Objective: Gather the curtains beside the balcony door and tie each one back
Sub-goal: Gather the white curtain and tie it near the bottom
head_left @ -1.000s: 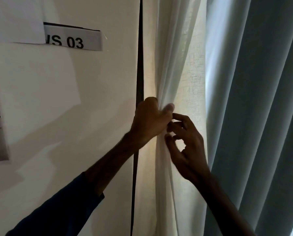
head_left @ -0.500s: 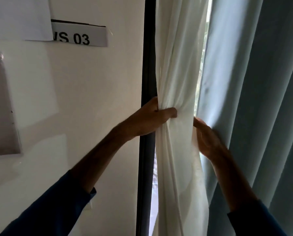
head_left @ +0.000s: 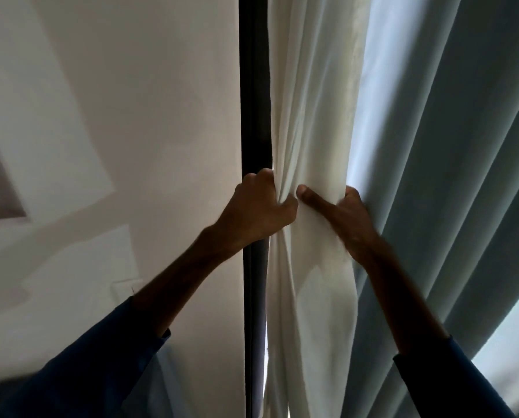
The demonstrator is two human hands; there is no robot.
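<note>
White sheer curtain [head_left: 312, 116] bunched beside the dark door frame [head_left: 253, 86].
The left hand [head_left: 258, 212] and right hand [head_left: 342, 215] grip its folds (thumbs nearly touching); pale wall [head_left: 131, 116] left, grey-blue pleated curtain [head_left: 448, 176] right.

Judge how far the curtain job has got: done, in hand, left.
Done: the white curtain is bunched into one bundle. In hand: the left hand and right hand both hold it. Left: no tie shows round it, and the grey-blue curtain hangs loose.

Indoor room: cream wall [head_left: 161, 116], dark door frame [head_left: 253, 86], white sheer curtain [head_left: 312, 86], grey-blue drape [head_left: 463, 146].
</note>
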